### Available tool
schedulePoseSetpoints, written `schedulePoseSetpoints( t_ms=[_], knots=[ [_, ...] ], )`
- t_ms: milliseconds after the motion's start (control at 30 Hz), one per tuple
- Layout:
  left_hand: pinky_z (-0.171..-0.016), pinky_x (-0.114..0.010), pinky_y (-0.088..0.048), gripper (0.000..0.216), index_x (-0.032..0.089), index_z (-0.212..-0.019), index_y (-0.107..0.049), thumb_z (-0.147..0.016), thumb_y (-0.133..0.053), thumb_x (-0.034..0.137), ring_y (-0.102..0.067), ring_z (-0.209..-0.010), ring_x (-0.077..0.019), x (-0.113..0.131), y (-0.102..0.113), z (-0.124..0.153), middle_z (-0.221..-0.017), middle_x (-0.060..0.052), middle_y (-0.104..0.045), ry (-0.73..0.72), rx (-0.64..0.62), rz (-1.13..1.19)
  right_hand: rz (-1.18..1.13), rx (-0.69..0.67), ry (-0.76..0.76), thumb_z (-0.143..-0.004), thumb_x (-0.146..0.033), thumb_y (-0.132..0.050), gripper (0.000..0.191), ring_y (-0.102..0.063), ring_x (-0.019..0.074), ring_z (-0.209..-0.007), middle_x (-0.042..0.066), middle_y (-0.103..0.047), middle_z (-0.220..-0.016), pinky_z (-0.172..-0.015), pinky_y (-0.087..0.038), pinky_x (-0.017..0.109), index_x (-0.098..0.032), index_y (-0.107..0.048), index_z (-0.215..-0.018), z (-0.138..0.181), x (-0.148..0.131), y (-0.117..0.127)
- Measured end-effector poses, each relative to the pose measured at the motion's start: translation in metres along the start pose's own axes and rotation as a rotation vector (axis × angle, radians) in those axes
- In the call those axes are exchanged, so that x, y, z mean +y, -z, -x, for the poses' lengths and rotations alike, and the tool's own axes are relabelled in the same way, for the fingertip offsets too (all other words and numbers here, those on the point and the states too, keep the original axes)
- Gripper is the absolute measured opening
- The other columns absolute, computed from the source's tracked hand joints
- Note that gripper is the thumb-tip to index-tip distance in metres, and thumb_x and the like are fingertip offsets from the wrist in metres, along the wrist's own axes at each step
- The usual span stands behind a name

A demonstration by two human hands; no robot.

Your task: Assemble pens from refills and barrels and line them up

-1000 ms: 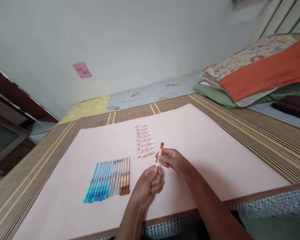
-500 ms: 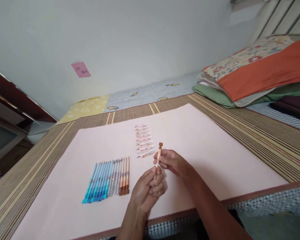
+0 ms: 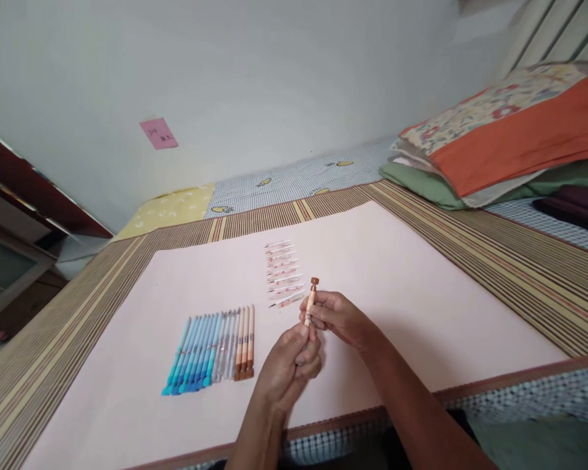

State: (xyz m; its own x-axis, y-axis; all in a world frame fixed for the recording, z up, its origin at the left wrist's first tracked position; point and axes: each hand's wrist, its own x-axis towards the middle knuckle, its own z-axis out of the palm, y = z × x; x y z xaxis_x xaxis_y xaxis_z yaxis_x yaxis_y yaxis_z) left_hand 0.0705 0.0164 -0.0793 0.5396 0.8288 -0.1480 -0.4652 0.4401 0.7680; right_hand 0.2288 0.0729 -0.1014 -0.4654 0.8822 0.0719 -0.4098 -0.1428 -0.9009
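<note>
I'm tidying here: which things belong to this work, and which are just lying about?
Likely in use:
Peach pen, in left hand and right hand
Row of pens
Row of slim sticks
Pale sheet

Likely lying about:
Pink wall note
Orange floral fabric
Green cloth

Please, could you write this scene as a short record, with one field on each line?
Left hand: pinching the lower part of a peach-and-brown pen
Right hand: holding the same pen higher up
Row left of hands: blue pens, clear pens, three more peach-and-brown pens
Beyond hands: column of slim dark-tipped pieces, probably refills
Surface: pale pink sheet on a striped mat
Wall: pink note
</note>
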Motion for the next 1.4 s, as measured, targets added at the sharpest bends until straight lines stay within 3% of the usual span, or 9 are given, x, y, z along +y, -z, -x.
schedulePoseSetpoints(
  t_ms=[100,300,500,700,800,900,1100,1267,1400],
  knots=[
    [-0.043,-0.02,-0.01,0.033,0.016,-0.084,-0.049,-0.091,-0.065,0.045,-0.013,-0.042,-0.0029,-0.002,-0.001,-0.003,-0.055,0.011,-0.026,-0.025,0.01,0.042,-0.005,-0.013,0.009,-0.085,-0.042,-0.073,0.029,-0.04,0.0065,-0.054,0.004,-0.066,-0.082,-0.052,-0.025,0.025,-0.015,-0.069,-0.096,-0.001,0.001,0.0],
    [-0.045,-0.021,-0.01,0.036,0.016,-0.085,-0.05,-0.091,-0.064,0.048,-0.015,-0.046,-0.0047,-0.007,-0.001,-0.009,-0.055,0.011,-0.028,-0.096,0.134,-0.141,0.075,0.08,0.0,-0.08,-0.044,-0.077,0.032,-0.04,0.008,-0.055,-0.001,-0.057,-0.068,-0.053,-0.027,0.024,-0.014,-0.07,-0.089,-0.003,0.002,0.002],
    [-0.048,-0.021,-0.021,0.028,0.013,-0.092,-0.056,-0.095,-0.06,0.041,-0.03,-0.046,-0.0044,-0.004,0.007,-0.005,-0.061,0.004,-0.046,0.0,0.005,-0.066,0.11,0.043,-0.037,-0.081,-0.047,-0.075,0.036,-0.046,0.0105,-0.057,0.0,-0.058,-0.068,-0.057,-0.034,0.026,-0.014,-0.071,-0.095,0.001,-0.001,0.005],
    [-0.045,-0.018,-0.017,0.03,0.013,-0.102,-0.06,-0.095,-0.06,0.041,-0.029,-0.047,-0.0044,0.0,0.014,-0.009,-0.064,0.004,-0.042,0.158,-0.095,0.155,0.077,0.004,-0.07,-0.082,-0.044,-0.074,0.033,-0.047,0.011,-0.063,0.0,-0.056,-0.07,-0.063,-0.037,0.027,-0.014,-0.073,-0.096,0.002,-0.006,0.003],
    [-0.042,-0.018,-0.014,0.038,0.013,-0.099,-0.061,-0.098,-0.052,0.049,-0.024,-0.045,-0.0049,-0.003,0.015,-0.015,-0.061,0.005,-0.038,0.155,-0.108,0.185,0.062,-0.013,-0.057,-0.083,-0.042,-0.073,0.03,-0.046,0.0106,-0.063,-0.001,-0.055,-0.069,-0.065,-0.038,0.027,-0.015,-0.074,-0.094,0.001,-0.006,0.005],
    [-0.041,-0.018,-0.014,0.034,0.014,-0.097,-0.061,-0.099,-0.05,0.045,-0.023,-0.044,-0.0053,-0.008,0.017,-0.02,-0.058,0.006,-0.036,0.122,-0.104,0.173,0.113,-0.011,-0.079,-0.082,-0.043,-0.073,0.031,-0.049,0.0115,-0.061,-0.001,-0.056,-0.065,-0.064,-0.039,0.028,-0.014,-0.074,-0.095,0.001,-0.005,0.009],
    [-0.04,-0.018,-0.013,0.031,0.014,-0.09,-0.06,-0.099,-0.052,0.042,-0.022,-0.042,-0.0049,-0.013,0.019,-0.021,-0.055,0.006,-0.036,0.145,-0.071,0.12,0.084,0.238,0.023,-0.084,-0.049,-0.07,0.043,-0.06,0.0171,-0.082,0.008,-0.071,-0.098,-0.071,-0.045,0.031,-0.021,-0.071,-0.116,-0.002,-0.006,0.015],
    [-0.04,-0.019,-0.013,0.032,0.014,-0.09,-0.06,-0.098,-0.052,0.044,-0.021,-0.042,-0.0049,-0.017,0.017,-0.02,-0.056,0.006,-0.036,0.162,-0.06,0.085,0.118,0.4,0.059,-0.074,-0.054,-0.077,0.041,-0.055,0.0138,-0.068,0.007,-0.073,-0.085,-0.06,-0.039,0.028,-0.019,-0.074,-0.095,-0.008,-0.001,0.02],
    [-0.04,-0.018,-0.013,0.032,0.015,-0.103,-0.061,-0.098,-0.054,0.046,-0.019,-0.043,-0.0043,-0.018,0.013,-0.018,-0.058,0.007,-0.034,0.133,-0.049,0.052,0.129,0.423,0.062,-0.072,-0.055,-0.079,0.041,-0.053,0.0121,-0.064,0.006,-0.072,-0.081,-0.059,-0.038,0.027,-0.018,-0.072,-0.085,-0.008,-0.001,0.022]
  ],
)
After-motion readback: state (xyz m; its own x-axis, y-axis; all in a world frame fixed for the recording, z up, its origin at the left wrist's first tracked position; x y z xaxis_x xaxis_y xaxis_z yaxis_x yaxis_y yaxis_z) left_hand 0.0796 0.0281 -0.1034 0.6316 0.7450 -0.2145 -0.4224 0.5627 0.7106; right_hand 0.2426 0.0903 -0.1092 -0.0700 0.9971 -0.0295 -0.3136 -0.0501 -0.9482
